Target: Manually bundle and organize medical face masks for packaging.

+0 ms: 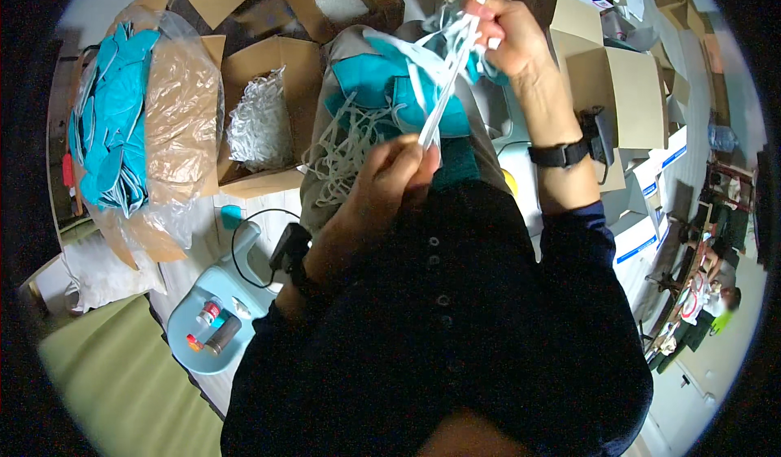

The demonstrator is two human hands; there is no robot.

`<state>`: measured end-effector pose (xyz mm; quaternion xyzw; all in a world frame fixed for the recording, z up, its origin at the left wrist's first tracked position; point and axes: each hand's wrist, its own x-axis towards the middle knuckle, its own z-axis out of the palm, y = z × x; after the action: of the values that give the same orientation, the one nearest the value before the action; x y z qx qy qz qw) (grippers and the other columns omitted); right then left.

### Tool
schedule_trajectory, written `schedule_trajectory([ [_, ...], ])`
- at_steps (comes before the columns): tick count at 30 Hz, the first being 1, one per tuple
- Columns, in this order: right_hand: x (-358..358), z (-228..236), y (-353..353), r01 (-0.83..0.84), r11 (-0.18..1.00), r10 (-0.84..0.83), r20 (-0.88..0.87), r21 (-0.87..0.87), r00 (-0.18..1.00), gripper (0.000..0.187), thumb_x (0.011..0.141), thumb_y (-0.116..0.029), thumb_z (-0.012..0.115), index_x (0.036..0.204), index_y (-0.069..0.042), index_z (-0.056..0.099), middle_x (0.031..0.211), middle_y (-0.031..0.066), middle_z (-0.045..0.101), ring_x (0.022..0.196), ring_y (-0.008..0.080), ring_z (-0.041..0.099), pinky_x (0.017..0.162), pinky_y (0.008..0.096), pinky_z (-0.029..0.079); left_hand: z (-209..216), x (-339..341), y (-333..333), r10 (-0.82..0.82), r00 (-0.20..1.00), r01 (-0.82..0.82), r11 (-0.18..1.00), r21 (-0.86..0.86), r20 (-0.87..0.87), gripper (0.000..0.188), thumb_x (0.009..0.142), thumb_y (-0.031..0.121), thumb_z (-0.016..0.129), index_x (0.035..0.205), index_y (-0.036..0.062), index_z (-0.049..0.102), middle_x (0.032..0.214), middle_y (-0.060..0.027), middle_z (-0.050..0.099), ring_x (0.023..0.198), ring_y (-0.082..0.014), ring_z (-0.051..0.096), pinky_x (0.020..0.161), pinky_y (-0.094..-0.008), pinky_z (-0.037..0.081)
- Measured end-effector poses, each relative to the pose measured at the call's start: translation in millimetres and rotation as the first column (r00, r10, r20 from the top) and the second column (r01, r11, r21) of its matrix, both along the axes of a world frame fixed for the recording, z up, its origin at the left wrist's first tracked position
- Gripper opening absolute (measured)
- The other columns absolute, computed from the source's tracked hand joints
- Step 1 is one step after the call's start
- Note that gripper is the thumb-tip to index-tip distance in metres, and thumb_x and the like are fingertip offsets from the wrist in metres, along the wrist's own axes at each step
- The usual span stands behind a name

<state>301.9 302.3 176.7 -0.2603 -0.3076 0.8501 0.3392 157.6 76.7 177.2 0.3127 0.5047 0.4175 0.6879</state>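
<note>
The left hand [390,172] has its fingers pinched together on the near ends of thin white straps [447,83]. The right hand [504,26], raised farther off, has its fingers clamped on the far ends, so the flat, ribbon-like straps run taut between the two. Below them on the lap lie teal fabric masks [374,83] and a loose tangle of white loops [342,152]. To the left, an open brown cardboard box [301,58] holds more white loops. Farther left, a crinkled clear plastic bag [179,115] holds stacked teal masks. Near left, a pale blue stool [195,351] carries small bottles.
</note>
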Motion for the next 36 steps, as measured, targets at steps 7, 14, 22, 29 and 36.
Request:
schedule_trajectory([
  [7,44.4,18.2,-20.2,0.148,0.945,-0.160,0.017,0.292,0.987,0.021,0.088,-0.012,0.048,0.099,0.001,0.060,0.065,-0.0033,0.045,0.044,0.0028,0.030,0.041,0.0187,0.025,-37.6,-40.2,20.8,0.208,0.969,-0.215,0.975,0.046,0.131,0.031,0.093,0.025,0.041,0.099,0.0053,0.065,0.056,0.0060,0.036,0.048,-0.0047,0.029,0.044,-0.0227,0.023],
  [14,70.8,28.9,-43.1,0.056,0.873,-0.364,0.571,0.484,0.736,0.037,0.084,-0.023,0.039,0.101,-0.004,0.065,0.076,-0.0020,0.056,0.068,0.0063,0.040,0.062,0.0224,0.032,-44.9,-52.2,58.7,0.059,0.789,0.004,0.995,0.101,-0.611,0.041,0.085,0.040,0.058,0.074,0.0024,0.071,0.061,-0.0028,0.059,0.055,-0.0163,0.054,0.055,-0.0310,0.041],
  [22,82.0,3.6,-40.8,-0.100,0.697,-0.585,0.644,0.710,0.493,0.044,0.083,-0.043,0.069,0.085,0.001,0.070,0.070,0.0028,0.065,0.062,0.0089,0.051,0.058,0.0239,0.039,-53.6,-34.4,76.8,-0.011,0.731,0.177,0.969,0.175,-0.683,0.035,0.081,0.030,0.069,0.075,-0.0037,0.066,0.058,-0.0010,0.056,0.057,-0.0091,0.051,0.054,-0.0284,0.040],
  [29,69.4,15.6,-61.3,-0.168,0.811,-0.300,0.645,0.560,0.703,0.047,0.083,-0.046,0.066,0.091,0.000,0.069,0.076,0.0019,0.065,0.065,0.0104,0.054,0.061,0.0270,0.044,0.8,-31.7,83.1,0.093,0.903,0.058,0.941,0.333,-0.420,0.024,0.087,0.028,0.064,0.080,0.0056,0.065,0.067,0.0055,0.054,0.062,-0.0031,0.047,0.056,-0.0201,0.035],
  [36,28.0,17.1,-49.1,0.108,0.868,-0.341,0.424,0.484,0.839,0.024,0.087,-0.021,0.066,0.096,0.002,0.068,0.082,0.0051,0.068,0.067,0.0080,0.060,0.064,0.0223,0.049,-8.2,-2.9,88.3,0.017,0.986,0.052,0.915,0.400,-0.168,0.026,0.088,0.028,0.065,0.088,0.0018,0.069,0.068,0.0061,0.057,0.062,-0.0015,0.047,0.055,-0.0186,0.036],
])
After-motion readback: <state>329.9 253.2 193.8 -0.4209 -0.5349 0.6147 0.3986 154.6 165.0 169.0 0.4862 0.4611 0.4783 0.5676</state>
